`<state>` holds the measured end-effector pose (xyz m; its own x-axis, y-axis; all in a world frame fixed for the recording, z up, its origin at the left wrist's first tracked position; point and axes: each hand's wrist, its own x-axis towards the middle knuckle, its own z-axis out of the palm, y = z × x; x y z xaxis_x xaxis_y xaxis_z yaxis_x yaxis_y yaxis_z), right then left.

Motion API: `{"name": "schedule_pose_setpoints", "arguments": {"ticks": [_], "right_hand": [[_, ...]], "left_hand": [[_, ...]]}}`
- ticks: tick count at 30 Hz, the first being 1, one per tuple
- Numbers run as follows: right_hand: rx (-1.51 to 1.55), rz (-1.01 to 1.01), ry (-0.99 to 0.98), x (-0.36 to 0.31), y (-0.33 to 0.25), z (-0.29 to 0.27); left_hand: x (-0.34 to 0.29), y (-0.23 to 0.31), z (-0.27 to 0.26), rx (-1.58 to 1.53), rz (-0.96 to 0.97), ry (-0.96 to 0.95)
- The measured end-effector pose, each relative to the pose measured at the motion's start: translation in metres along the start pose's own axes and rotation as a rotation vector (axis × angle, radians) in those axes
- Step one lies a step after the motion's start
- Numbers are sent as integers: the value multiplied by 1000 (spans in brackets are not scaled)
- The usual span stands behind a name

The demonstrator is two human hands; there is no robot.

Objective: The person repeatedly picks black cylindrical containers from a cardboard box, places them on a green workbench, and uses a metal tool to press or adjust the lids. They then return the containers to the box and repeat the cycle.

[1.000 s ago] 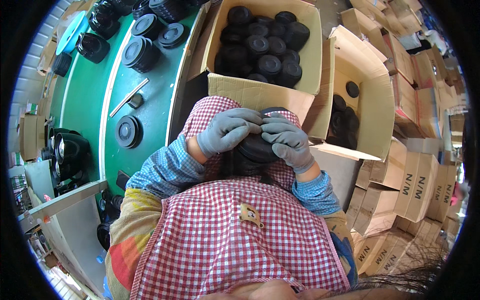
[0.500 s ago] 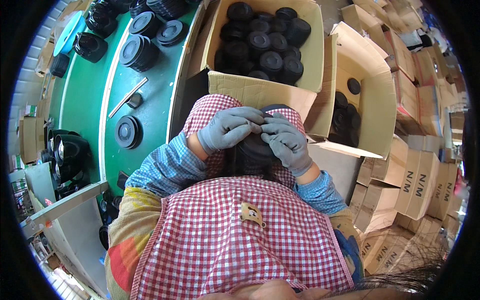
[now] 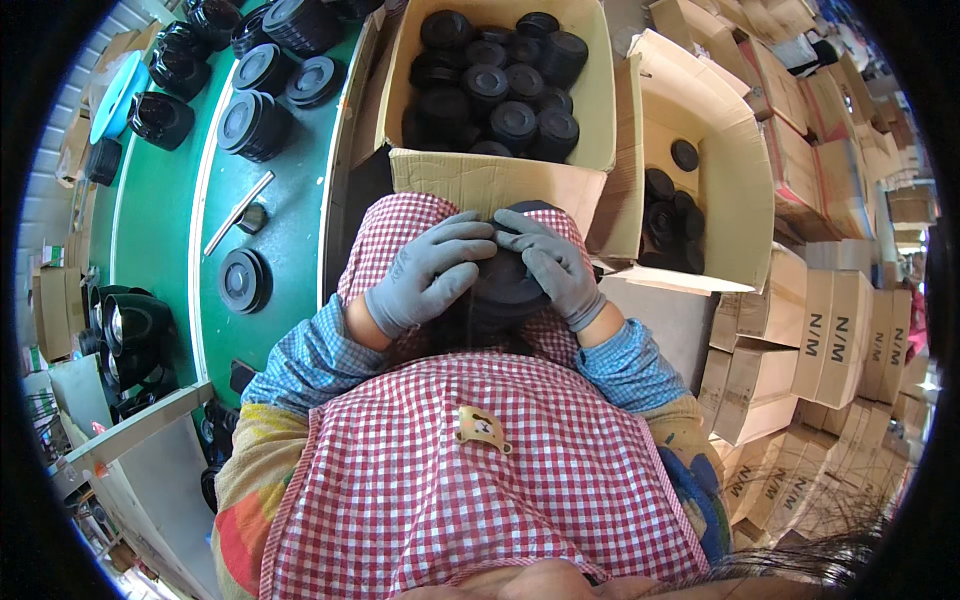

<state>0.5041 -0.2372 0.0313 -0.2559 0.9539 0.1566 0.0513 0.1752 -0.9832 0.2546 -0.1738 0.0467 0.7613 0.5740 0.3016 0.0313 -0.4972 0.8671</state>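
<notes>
A black round lid-like disc (image 3: 506,284) rests in my lap, on top of dark round pieces that my hands and the shadow partly hide. My left hand (image 3: 428,274), in a grey glove, reaches over the disc's left and far side, fingers bent onto its rim. From the right, my gloved right hand (image 3: 552,264) curls over the far right rim. The fingertips of both hands nearly meet at the disc's far edge; what lies under them cannot be made out.
A cardboard box (image 3: 500,172) full of stacked black discs stands ahead. Right of it, another box (image 3: 708,200) holds several discs. On the green bench (image 3: 290,215) at left lie disc stacks (image 3: 252,125), a single small stack (image 3: 244,280) and a metal rod (image 3: 238,213). Cartons (image 3: 835,330) line the right.
My left fingers have loosened and spread a little over the disc, and my right hand lies flatter. More of the disc's top shows. The whole view has shifted slightly.
</notes>
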Motion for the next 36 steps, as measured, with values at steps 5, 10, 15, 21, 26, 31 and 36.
{"name": "schedule_pose_setpoints", "arguments": {"ticks": [5, 10, 15, 21, 26, 31, 36], "right_hand": [[-418, -87, 125, -12, -24, 18], [-362, -163, 134, -3, 0, -8], [-678, -307, 170, -8, -18, 28], [-354, -382, 201, 16, 37, 12], [-628, -375, 58, 10, -5, 16], [117, 8, 100, 21, 2, -5], [-349, -184, 48, 5, -13, 14]], "left_hand": [[9, -19, -12, -7, -31, -38], [20, 38, -21, 361, 68, -75], [15, -12, -16, 460, 5, 14], [22, 53, -2, 517, 151, -159], [28, 4, -19, 646, -38, -55], [28, 34, -11, 236, 134, -35], [9, -33, 3, -534, -99, 55]]}}
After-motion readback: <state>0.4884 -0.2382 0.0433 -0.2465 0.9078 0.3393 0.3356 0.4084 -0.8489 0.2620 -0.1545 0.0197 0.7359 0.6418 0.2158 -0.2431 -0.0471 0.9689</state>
